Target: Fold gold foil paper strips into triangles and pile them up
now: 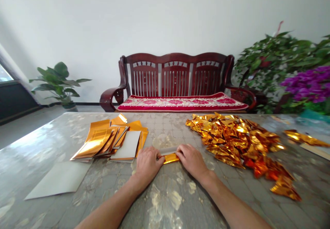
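Between my two hands, low over the middle of the table, is a sheet of gold foil paper (pixel 171 158), folded into a narrow strip with a pale part along its far side. My left hand (pixel 149 160) is closed on the strip's left end, thumb toward the middle. Its right end is pinched by my right hand (pixel 190 158). Left of my hands lies a loose stack of gold foil sheets (pixel 99 139), some with the pale back up. To the right spreads a heap of folded gold foil pieces (pixel 232 136), a few of them reddish.
A single pale sheet (pixel 60 179) lies at the left of the patterned table (pixel 165 201). Beyond the table stands a dark red wooden bench (pixel 175 74) with a red patterned cushion (pixel 180 102). Potted plants (pixel 58 81) and purple flowers (pixel 309 84) flank it.
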### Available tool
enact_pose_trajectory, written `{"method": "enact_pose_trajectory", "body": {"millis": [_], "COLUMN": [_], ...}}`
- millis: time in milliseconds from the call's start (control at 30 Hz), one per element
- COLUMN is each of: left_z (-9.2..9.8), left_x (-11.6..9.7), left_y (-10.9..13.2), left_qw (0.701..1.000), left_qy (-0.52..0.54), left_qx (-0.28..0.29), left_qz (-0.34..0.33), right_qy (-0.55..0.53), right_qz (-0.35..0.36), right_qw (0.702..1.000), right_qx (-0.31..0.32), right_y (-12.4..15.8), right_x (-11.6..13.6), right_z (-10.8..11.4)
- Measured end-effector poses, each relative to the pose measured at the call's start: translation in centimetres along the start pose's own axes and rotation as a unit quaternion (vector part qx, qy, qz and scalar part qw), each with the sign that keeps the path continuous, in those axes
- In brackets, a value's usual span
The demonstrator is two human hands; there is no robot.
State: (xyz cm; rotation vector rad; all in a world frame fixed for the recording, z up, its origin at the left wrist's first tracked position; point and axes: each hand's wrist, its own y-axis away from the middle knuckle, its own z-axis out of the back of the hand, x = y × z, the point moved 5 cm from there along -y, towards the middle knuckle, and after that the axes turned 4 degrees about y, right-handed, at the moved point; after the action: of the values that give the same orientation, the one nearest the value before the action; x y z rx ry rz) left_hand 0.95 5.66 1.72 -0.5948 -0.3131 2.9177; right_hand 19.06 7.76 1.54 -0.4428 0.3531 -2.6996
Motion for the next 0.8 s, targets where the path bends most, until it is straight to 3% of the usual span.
{"method": "enact_pose_trajectory", "body": {"millis": [400, 800], "left_z": [-0.17, -0.42], "left_x": [0.17, 0.56], "left_y": [-0.13, -0.31], "left_qw": [0.999, 0.999], "left_qy": [-0.003, -0.018], "left_qx": [0.022, 0.02], "left_qz": [0.04, 0.037], "right_qy": [0.032, 0.084], "right_qz": [0.037, 0.059], "right_qw": [0.998, 0.994], "right_qx": [-0.032, -0.027], "right_y": [-0.25, -0.31], "right_x": [0.39, 0.68], "right_z": [-0.61, -0.95]}}
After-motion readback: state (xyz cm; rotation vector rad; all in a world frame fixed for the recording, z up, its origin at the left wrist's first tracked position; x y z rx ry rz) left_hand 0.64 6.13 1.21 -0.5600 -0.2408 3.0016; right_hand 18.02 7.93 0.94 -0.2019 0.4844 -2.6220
